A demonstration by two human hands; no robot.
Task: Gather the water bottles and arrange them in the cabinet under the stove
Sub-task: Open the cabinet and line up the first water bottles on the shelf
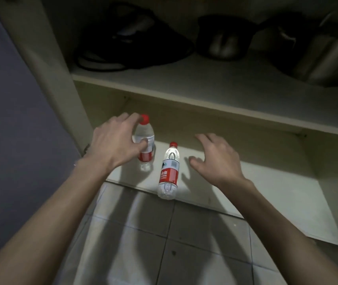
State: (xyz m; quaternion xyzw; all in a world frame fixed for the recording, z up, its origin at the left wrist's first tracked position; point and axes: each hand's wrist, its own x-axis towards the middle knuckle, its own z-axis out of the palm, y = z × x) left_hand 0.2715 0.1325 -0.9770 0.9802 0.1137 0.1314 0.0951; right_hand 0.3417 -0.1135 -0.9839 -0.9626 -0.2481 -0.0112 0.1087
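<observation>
From the head camera I look down into the open cabinet (246, 204), whose bottom board meets the tiled floor (143, 233) at its front edge.

My left hand (114, 145) sits at about nine o'clock from the middle of the view. Its fingers curl round the upper body of the first water bottle (145, 140), thumb on the near side across the clear plastic just above the red label, the other fingers reaching round behind near the red cap. That bottle stands on the bottom board, close to the left wall of the cabinet, leaning a little in my grip.

The second water bottle (169, 173) is just beside the first, at roughly five o'clock from it. It stands at the very front edge of the board, base at the line where board meets tile, red cap pointing to twelve o'clock. The two bottles are near each other but apart.

My right hand (217, 159) hovers at three o'clock from the second bottle, near it but not touching. Its fingers are spread and loosely bent, palm down, holding nothing; its shadow falls on the board beneath.

On the upper shelf (205, 87), at twelve o'clock, sit dark pots (223, 38) and a steel pot (324, 58), dim and hard to make out.
</observation>
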